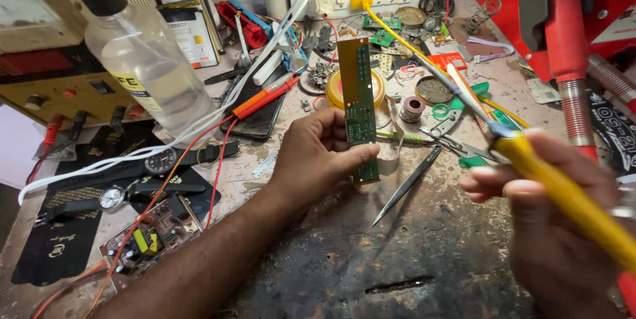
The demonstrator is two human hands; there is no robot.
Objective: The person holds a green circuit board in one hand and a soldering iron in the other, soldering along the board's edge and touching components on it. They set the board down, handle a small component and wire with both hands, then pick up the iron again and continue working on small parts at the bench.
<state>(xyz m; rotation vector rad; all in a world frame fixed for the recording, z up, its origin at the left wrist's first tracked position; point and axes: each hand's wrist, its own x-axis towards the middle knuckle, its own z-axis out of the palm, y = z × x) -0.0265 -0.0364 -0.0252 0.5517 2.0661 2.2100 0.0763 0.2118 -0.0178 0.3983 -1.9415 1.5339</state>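
Observation:
My left hand (317,155) grips a long narrow green circuit board (358,100) and holds it upright above the bench, a grey ribbon strip hanging from its lower end. My right hand (543,193), blurred at the right, is closed around the yellow handle of a soldering iron (563,190). The iron's metal tip points up and left, ending a little to the right of the board without touching it.
Tweezers (405,185) lie on the scorched bench beside the board. A clear bottle (142,54), two wristwatches (136,176), an open circuit board (149,236), a dark phone (255,117), solder tins (434,90), scissors (457,110) and tangled wires crowd the back. A red stand (570,34) rises at right.

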